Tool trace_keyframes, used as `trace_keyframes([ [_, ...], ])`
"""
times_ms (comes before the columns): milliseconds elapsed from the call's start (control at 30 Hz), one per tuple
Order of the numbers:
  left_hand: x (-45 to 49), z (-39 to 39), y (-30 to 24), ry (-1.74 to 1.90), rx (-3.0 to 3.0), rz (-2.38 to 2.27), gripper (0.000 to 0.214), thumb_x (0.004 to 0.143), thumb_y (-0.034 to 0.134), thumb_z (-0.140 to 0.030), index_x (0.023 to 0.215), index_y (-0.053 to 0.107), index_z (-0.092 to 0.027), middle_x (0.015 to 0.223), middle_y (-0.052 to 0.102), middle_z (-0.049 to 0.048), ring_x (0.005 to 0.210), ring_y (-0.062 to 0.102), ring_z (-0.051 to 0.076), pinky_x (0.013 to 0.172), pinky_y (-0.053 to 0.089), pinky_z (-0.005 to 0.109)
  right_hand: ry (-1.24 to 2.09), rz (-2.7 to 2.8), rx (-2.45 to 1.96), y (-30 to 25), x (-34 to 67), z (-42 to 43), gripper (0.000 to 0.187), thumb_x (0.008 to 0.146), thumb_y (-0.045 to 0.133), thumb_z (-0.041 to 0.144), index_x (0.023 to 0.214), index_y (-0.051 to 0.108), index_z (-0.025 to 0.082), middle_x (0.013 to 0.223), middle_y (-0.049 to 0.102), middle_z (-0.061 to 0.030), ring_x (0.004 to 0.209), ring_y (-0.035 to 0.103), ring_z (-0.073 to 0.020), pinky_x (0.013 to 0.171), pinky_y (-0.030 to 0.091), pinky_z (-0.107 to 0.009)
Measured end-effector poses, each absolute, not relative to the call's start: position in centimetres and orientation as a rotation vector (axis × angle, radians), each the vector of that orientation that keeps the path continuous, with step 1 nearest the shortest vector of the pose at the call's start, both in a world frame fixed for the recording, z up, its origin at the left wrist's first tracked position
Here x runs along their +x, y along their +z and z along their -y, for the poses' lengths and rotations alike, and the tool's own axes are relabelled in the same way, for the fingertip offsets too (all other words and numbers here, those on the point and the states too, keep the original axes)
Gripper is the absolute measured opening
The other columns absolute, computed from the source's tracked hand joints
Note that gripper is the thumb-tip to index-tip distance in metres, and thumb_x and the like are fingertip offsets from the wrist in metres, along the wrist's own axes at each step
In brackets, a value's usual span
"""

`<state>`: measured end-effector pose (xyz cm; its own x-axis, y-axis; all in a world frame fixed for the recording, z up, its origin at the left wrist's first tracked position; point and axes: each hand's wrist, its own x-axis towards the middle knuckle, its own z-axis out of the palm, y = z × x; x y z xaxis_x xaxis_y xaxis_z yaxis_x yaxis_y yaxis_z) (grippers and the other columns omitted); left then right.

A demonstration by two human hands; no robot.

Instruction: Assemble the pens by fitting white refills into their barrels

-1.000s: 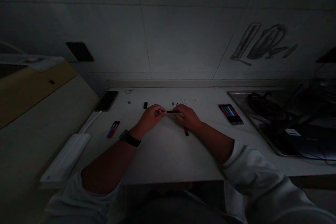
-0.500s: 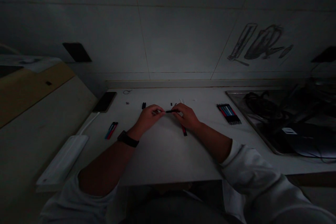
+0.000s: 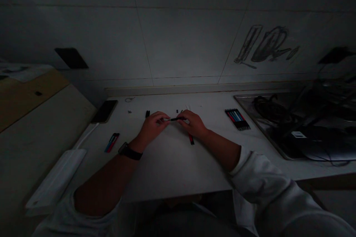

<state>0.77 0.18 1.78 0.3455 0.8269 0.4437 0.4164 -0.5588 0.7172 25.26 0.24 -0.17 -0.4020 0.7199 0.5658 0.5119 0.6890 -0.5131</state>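
Between left hand (image 3: 151, 127) and right hand (image 3: 194, 123), black pen (image 3: 175, 119) lies crosswise, left-right.

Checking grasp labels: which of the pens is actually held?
The thin black pen, between left hand and right hand; the rest lie on the white table.

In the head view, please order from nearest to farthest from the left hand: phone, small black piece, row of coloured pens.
From the left hand, gripping a thin black pen:
1. small black piece, just behind it.
2. phone, farther left.
3. row of coloured pens, right, beyond the right hand.
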Motion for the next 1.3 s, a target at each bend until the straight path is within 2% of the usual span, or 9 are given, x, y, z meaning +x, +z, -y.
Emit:
trace_keyframes([
  [133, 0.8, -0.2, 1.6, 1.128, 2.146, -1.096, 0.010, 0.093, 0.071, -0.031, 0.095, 0.075, -0.023, 0.098, 0.074, 0.0054, 0.088, 0.068, 0.018, 0.079, 0.057, 0.032, 0.331, 2.114, -0.952, -0.2, 25.2, -0.3, 0.013, 0.102, 0.063, 0.034, 0.105, 0.070, 0.024, 0.098, 0.069, -0.0059, 0.090, 0.066, -0.0184, 0.083, 0.051, -0.031],
  [400, 0.7, -0.8, 1.0, 1.057, 2.030, -1.176, 0.010, 0.090, 0.071, -0.030, 0.088, 0.070, -0.021, 0.090, 0.072, 0.0029, 0.081, 0.066, 0.018, 0.079, 0.054, 0.032, 0.326, 2.083, -0.988, 0.0, 25.3, -0.3, 0.014, 0.102, 0.062, 0.035, 0.106, 0.070, 0.024, 0.099, 0.070, -0.0062, 0.088, 0.066, -0.0191, 0.083, 0.051, -0.033],
  [633, 0.4, -0.8, 1.3, 1.104, 2.105, -1.164, 0.015, 0.098, 0.059, -0.031, 0.097, 0.070, -0.021, 0.098, 0.073, 0.0048, 0.091, 0.068, 0.020, 0.086, 0.054, 0.034, 0.258, 2.159, -0.974, 0.1, 25.4, -0.2, 0.012, 0.101, 0.063, 0.029, 0.108, 0.071, 0.023, 0.101, 0.071, -0.0072, 0.093, 0.066, -0.0202, 0.085, 0.051, -0.033],
  [800, 0.9, -0.3, 0.9, 0.955, 2.466, -1.000, 0.014, 0.093, 0.073, -0.032, 0.103, 0.072, -0.023, 0.106, 0.074, 0.0053, 0.102, 0.068, 0.024, 0.095, 0.052, 0.040, 0.200, 2.247, -0.922, 0.1, 24.7, 0.4, 0.015, 0.100, 0.065, 0.034, 0.107, 0.072, 0.023, 0.100, 0.074, -0.0068, 0.096, 0.067, -0.0210, 0.088, 0.051, -0.033],
  [900, 1.0, -0.4, 0.6, 0.976, 2.508, -1.019, 0.011, 0.095, 0.070, -0.033, 0.099, 0.071, -0.022, 0.100, 0.074, 0.0050, 0.098, 0.068, 0.024, 0.093, 0.053, 0.042, 0.194, 2.247, -0.915, 0.2, 24.7, 0.2, 0.020, 0.100, 0.066, 0.039, 0.107, 0.073, 0.022, 0.100, 0.074, -0.0073, 0.096, 0.068, -0.0214, 0.088, 0.051, -0.033],
  [1000, 0.8, -0.7, 0.4, 1.070, 2.424, -1.079, 0.015, 0.099, 0.065, -0.033, 0.100, 0.072, -0.021, 0.102, 0.072, 0.0065, 0.098, 0.068, 0.023, 0.092, 0.054, 0.041, 0.157, 2.119, -1.057, 0.5, 25.7, -1.1, 0.023, 0.102, 0.062, 0.039, 0.111, 0.073, 0.021, 0.105, 0.074, -0.0089, 0.099, 0.067, -0.0222, 0.092, 0.050, -0.035],
  [1100, 0.7, -1.0, 0.2, 1.133, 2.324, -1.158, 0.019, 0.102, 0.059, -0.033, 0.104, 0.073, -0.020, 0.104, 0.070, 0.0070, 0.098, 0.068, 0.022, 0.092, 0.055, 0.040, 0.043, 2.022, -1.324, 0.7, 27.3, -3.1, 0.025, 0.103, 0.058, 0.030, 0.120, 0.073, 0.019, 0.116, 0.072, -0.0117, 0.109, 0.065, -0.0248, 0.099, 0.047, -0.039],
  [1200, 0.7, -1.3, 0.0, 1.121, 2.281, -1.192, 0.020, 0.102, 0.058, -0.031, 0.106, 0.073, -0.019, 0.105, 0.069, 0.0068, 0.098, 0.068, 0.021, 0.091, 0.055, 0.039, -0.017, 2.133, -1.516, 0.5, 28.1, -4.5, 0.033, 0.099, 0.061, 0.022, 0.129, 0.073, 0.023, 0.126, 0.069, -0.0109, 0.116, 0.061, -0.0266, 0.103, 0.043, -0.041],
  [1300, 0.8, -1.3, -0.3, 1.104, 2.289, -1.179, 0.019, 0.102, 0.059, -0.032, 0.104, 0.073, -0.019, 0.104, 0.069, 0.0065, 0.098, 0.067, 0.021, 0.090, 0.055, 0.039, -0.084, 2.284, -1.585, 0.2, 27.3, -5.0, 0.033, 0.099, 0.060, 0.022, 0.128, 0.075, 0.030, 0.133, 0.067, -0.0087, 0.123, 0.056, -0.0282, 0.106, 0.038, -0.044],
])
